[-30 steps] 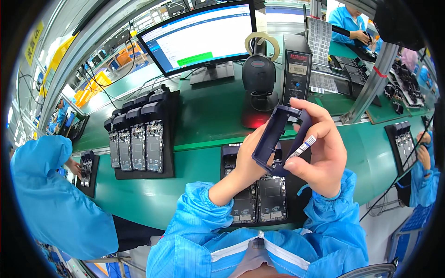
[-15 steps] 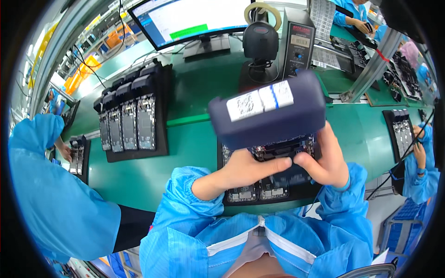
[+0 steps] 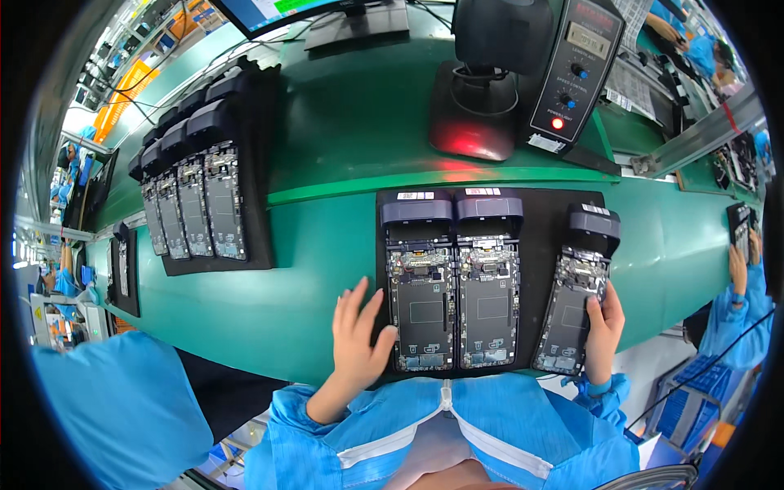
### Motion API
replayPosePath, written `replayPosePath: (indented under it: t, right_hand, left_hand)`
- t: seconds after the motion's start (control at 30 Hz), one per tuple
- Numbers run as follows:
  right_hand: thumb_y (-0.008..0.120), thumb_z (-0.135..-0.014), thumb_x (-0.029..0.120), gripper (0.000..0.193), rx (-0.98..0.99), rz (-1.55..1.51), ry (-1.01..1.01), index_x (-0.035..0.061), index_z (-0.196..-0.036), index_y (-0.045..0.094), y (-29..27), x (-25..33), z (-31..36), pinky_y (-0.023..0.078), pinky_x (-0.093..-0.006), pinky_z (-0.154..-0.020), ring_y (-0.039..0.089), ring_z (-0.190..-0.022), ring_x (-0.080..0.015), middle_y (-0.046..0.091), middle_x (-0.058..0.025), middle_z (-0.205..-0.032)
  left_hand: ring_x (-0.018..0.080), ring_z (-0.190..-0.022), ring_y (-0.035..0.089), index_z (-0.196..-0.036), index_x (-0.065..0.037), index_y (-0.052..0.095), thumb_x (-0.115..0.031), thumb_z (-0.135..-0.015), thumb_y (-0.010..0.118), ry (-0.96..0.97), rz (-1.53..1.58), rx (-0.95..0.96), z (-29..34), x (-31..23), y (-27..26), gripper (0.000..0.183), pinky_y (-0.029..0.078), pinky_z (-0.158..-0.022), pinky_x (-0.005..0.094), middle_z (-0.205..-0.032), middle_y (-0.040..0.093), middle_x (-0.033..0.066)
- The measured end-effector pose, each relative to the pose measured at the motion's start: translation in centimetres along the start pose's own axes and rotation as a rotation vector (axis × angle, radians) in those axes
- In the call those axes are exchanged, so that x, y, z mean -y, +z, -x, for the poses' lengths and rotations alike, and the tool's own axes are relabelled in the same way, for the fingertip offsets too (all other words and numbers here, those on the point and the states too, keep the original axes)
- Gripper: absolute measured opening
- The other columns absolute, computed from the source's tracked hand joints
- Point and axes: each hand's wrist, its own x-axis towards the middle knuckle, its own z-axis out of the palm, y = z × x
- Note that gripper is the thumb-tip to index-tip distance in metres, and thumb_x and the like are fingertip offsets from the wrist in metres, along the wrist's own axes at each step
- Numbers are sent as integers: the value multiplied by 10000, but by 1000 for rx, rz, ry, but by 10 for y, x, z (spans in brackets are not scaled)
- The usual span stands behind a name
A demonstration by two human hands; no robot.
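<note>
My right hand (image 3: 605, 323) grips the right edge of an opened handheld terminal (image 3: 569, 309), its thumb on top. This terminal has a bare circuit board and a bulky dark head with a white label, and lies slightly tilted at the right of a black mat (image 3: 541, 233). Two similar terminals, the left one (image 3: 420, 306) and the middle one (image 3: 488, 306), lie side by side on the mat. My left hand (image 3: 356, 333) is empty with fingers spread, beside the left terminal's edge.
Several more opened terminals (image 3: 192, 204) rest on another black mat at the left. A barcode scanner on a stand (image 3: 482, 106) and a control box with knobs (image 3: 572, 82) stand at the back. Co-workers' sleeves, a left one (image 3: 114, 400) and a right one (image 3: 739, 314), flank the bench.
The terminal that both hands held raised and tipped is now down on the mat's right side. My left hand has let go and moved left; the view has shifted.
</note>
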Motion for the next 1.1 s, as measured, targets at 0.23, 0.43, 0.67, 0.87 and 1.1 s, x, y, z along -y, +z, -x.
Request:
replayPosePath:
  t: [0.23, 0.43, 0.67, 0.87, 1.1]
  right_hand:
    - [419, -786, -34, 352, -12, 78, -84, -73, -1134, 453, 20, 4, -15, 394, -218, -771, 513, -847, -112, 548, -80, -950]
    - [440, -773, -34, 304, -76, 74, -117, -33, -1074, 480, 19, 0, -13, 370, -173, -622, 477, -701, -59, 534, -37, -845]
    - [448, -781, -30, 299, -144, 0, -113, -2, -1078, 441, 20, -1, -11, 348, -167, -551, 449, -634, -44, 560, -78, -889]
    - [456, -790, -19, 259, -170, -111, -94, 12, -1046, 440, 30, 5, -8, 389, -173, -625, 512, -712, -82, 568, -115, -912]
    - [574, -656, 89, 401, -328, 579, -459, 43, -1037, 459, 29, 11, -16, 326, -369, -861, 431, -993, -277, 462, -129, -1016]
  left_hand:
    - [312, -1087, 430, -1011, 3, 545, -136, -677, 603, -37, 111, -4, -9, 0, 6, 366, 214, -972, 490, -1198, 441, 168]
    - [305, -1090, 431, -1002, 0, 549, -126, -668, 604, -65, 123, 19, -12, -2, 6, 361, 221, -971, 482, -1192, 448, 161]
    - [301, -1077, 441, -998, -13, 560, -148, -672, 619, -50, 128, 2, -9, 1, 9, 358, 229, -955, 503, -1203, 440, 162]
    - [340, -1118, 395, -1056, 3, 530, -141, -660, 621, -5, 131, 41, -6, -2, 6, 432, 203, -965, 511, -1224, 408, 190]
    - [380, -1132, 339, -1240, 18, 350, -157, -637, 649, 117, 136, 162, 6, 4, 3, 695, 237, -953, 444, -1302, 238, 245]
